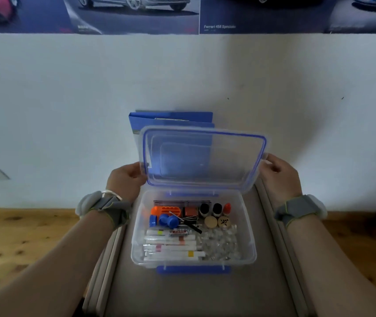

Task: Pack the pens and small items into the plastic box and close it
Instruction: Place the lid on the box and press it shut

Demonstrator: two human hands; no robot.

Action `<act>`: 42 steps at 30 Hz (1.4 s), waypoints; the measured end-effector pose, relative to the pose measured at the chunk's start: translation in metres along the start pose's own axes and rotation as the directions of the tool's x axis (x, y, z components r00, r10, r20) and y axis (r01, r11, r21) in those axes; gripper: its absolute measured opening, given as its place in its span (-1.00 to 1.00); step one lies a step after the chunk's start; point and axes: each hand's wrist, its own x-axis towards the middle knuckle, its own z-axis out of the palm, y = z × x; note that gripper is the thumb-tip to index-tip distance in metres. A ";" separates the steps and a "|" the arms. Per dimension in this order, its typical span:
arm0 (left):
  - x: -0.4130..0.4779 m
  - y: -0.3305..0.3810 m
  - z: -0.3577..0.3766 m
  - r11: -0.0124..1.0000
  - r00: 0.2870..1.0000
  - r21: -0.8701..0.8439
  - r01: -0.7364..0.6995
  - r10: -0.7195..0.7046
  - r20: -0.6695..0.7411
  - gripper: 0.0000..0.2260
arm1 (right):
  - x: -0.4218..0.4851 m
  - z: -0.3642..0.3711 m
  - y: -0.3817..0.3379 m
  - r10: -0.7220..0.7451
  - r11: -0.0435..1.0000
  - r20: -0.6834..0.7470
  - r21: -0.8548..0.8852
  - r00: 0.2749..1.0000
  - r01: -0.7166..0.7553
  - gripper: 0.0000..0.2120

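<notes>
- Over the back edge of the plastic box (137,239), I've got the clear lid (205,159) held up and tilted, its blue-seal side facing me.
- My left hand (126,179) is curled round the lid's left edge and my right hand (278,171) is pinching its right edge. Both are holding it, nothing else in either.
- Inside the box, the pens (171,245) lie stacked along the front left, with a pile of clear bits (221,245) at front right. The orange holder (165,211), blue pieces (166,220) and little bottles (211,209) sit along the back.
- I can't see anything loose outside the box, so I'd say packing is done and this is the closing step.
- Next up, I reckon: swing the lid down flat so it seats on the rim all round, then snap the blue front latch (193,269) on the box's near side, plus the others.
- Watch-out is probably the lid going on skewed.
</notes>
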 end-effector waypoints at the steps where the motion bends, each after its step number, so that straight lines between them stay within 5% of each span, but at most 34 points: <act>1: -0.003 -0.005 -0.004 1.000 1.000 -0.010 0.009 -0.009 -0.029 -0.79 | -0.004 0.003 -0.001 0.007 0.999 0.028 0.037 1.000 -0.008 -0.82; 5: -0.015 -0.017 -0.011 0.990 0.999 -0.142 -0.014 0.019 0.035 -0.76 | -0.015 0.002 -0.002 0.170 0.886 0.198 0.399 0.965 -0.238 -0.79; 9: -0.019 -0.024 -0.015 0.986 0.994 -0.164 -0.006 0.023 0.103 -0.71 | -0.020 -0.002 0.007 0.278 0.760 0.309 0.508 0.910 -0.405 -0.70; 14: -0.028 -0.034 -0.014 0.926 0.975 -0.320 0.202 -0.160 0.154 -0.66 | -0.031 -0.007 0.035 0.309 0.896 0.301 0.226 0.902 -0.383 -0.89; 16: -0.032 -0.037 -0.011 0.946 0.980 -0.270 0.181 -0.149 0.134 -0.65 | -0.038 -0.008 0.046 0.341 0.920 0.328 0.074 0.881 -0.384 -0.79; 20: -0.034 -0.043 -0.005 0.998 0.989 0.027 0.050 -0.053 0.140 -0.66 | -0.048 -0.010 0.051 0.306 0.930 0.302 -0.296 0.903 -0.216 -0.70; 26: -0.036 -0.041 0.009 0.989 0.980 0.146 -0.037 0.008 0.198 -0.58 | -0.049 -0.009 0.040 0.207 0.873 0.268 -0.484 0.941 -0.054 -0.66; 35: -0.039 -0.045 0.011 0.972 0.974 0.229 -0.046 -0.007 0.226 -0.51 | -0.044 -0.002 0.035 0.232 0.742 0.315 -0.670 0.920 0.042 -0.64; 39: -0.043 -0.047 0.013 0.973 0.974 0.228 -0.032 -0.021 0.226 -0.51 | -0.025 0.024 0.014 -0.034 0.816 0.301 -0.542 0.953 0.200 -0.71; 42: -0.044 -0.049 0.014 0.978 0.973 0.208 -0.028 -0.021 0.231 -0.52 | -0.011 0.055 0.005 -0.168 0.738 0.402 -0.554 0.900 0.385 -0.60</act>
